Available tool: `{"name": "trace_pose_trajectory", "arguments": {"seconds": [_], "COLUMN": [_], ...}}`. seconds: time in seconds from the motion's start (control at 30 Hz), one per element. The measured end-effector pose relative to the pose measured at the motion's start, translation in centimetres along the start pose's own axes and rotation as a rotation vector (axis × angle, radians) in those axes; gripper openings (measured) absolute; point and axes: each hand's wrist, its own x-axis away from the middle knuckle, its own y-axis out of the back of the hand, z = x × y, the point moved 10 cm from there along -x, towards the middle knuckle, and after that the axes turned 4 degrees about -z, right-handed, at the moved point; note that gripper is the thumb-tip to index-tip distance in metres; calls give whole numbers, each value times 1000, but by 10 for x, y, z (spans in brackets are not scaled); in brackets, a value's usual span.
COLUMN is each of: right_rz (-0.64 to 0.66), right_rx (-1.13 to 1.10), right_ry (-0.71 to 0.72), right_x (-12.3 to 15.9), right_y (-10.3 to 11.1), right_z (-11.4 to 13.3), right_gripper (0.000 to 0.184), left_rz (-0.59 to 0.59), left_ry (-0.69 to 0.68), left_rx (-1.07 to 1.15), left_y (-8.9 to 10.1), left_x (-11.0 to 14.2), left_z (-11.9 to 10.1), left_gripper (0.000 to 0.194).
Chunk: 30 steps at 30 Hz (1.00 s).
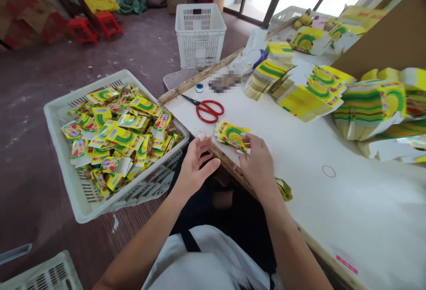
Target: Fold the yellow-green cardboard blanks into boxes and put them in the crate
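My right hand (258, 163) grips the right end of a small yellow-and-green carton (233, 134) between thumb and fingers, just above the near edge of the white table (299, 183). White flaps show at the carton's left end. My left hand (197, 163) is to the left of it, fingers apart and holding nothing. Beyond the carton lie red-handled scissors (209, 110), their blades pointing left. At my left, a white plastic crate (80, 212) holds many similar small cartons (124, 137), piled loosely.
Stacks of flat yellow cartons (309, 90) stand along the table's far right side. A small blue-and-white spool (199, 88) and a rubber band (329, 171) lie on the tabletop. Behind the table is another white crate (200, 21); red stools (83, 30) stand farther back.
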Motion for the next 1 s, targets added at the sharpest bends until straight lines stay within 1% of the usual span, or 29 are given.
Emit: {"name": "trace_pose_trajectory", "arguments": {"seconds": [0.07,0.17,0.27,0.37,0.47,0.53,0.57,0.63,0.7,0.73,0.8,0.83,0.87,0.9,0.93,1.0], "right_rz": [49,93,80,59,14,-42,-73,-122,-103,-56,110,215,303,371,413,435], "right_rx": [136,192,178,152,136,86,28,-158,-384,-491,-676,-751,-816,-870,-914,-973], "right_ry": [-23,-37,-51,-83,-121,-156,-178,-221,-229,-214,-154,-120,-93,-76,-67,-64], "right_x": [-3,-6,-7,-6,-6,-6,-6,-3,2,6,17,24,31,38,43,49], "right_y": [-8,-16,-16,-15,-10,-2,2,9,9,5,-8,-16,-22,-26,-28,-27], "right_z": [-15,-29,-32,-35,-39,-40,-41,-38,-27,-17,11,27,41,53,63,75], "right_gripper": [43,41,41,40,44,47,47,47,50,52,55,55,55,53,53,53], "left_rz": [-29,-61,-50,-45,-40,-35,-32,-26,-9,3,5,-21,-71,-145,-234,-397], "left_ry": [22,55,68,69,65,65,67,66,48,27,-13,-22,-26,-26,-28,-52], "left_rx": [-10,-19,-35,-58,-78,-86,-86,-69,-18,21,117,167,214,254,283,310], "left_y": [4,8,7,6,6,7,7,7,3,0,-6,-6,-4,1,7,21], "left_x": [0,0,-1,-3,-2,-1,0,2,3,3,3,3,3,3,5,10], "left_z": [3,10,13,12,9,9,10,12,12,11,7,6,5,4,3,-2], "left_gripper": [67,61,58,57,56,56,56,58,64,64,58,54,52,52,52,52]}}
